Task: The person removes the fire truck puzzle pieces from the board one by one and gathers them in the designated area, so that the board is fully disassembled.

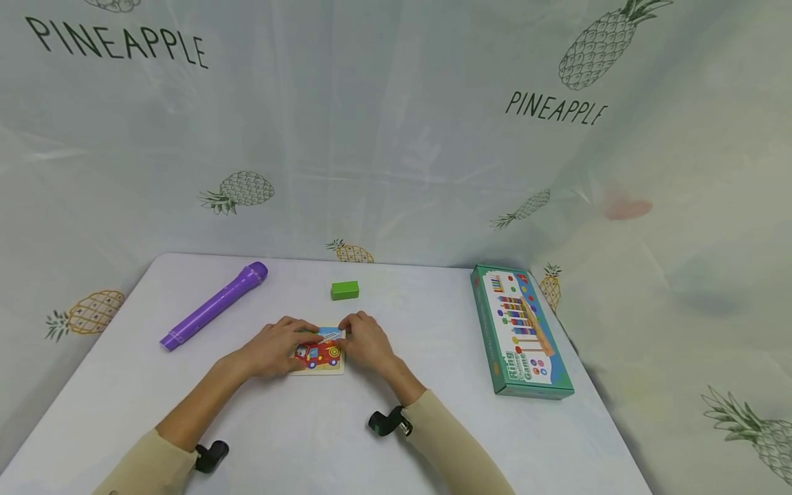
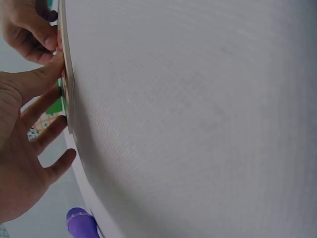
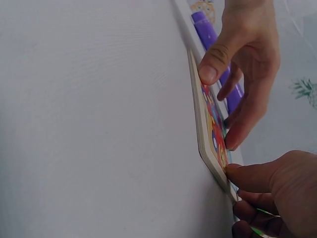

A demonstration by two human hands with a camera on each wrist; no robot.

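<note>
A small wooden jigsaw puzzle (image 1: 324, 355) with a red fire truck picture lies flat on the white table, between both hands. My left hand (image 1: 276, 349) rests over its left side. In the left wrist view the fingers of that left hand (image 2: 25, 144) are spread and fairly straight, the thumb on the picture. At the upper right corner is my right hand (image 1: 368, 344). The right wrist view shows the right hand's thumb (image 3: 252, 177) on the puzzle face, other fingers curled at its edge, pinching the corner. Parts of the picture are hidden under the fingers.
Behind the puzzle stands a green block (image 1: 344, 290). A purple tube (image 1: 215, 306) lies slantwise at the back left. On the right lies a green toy box (image 1: 526, 333) with a colourful printed lid. A pineapple-print curtain (image 1: 383, 137) hangs along the table's back edge.
</note>
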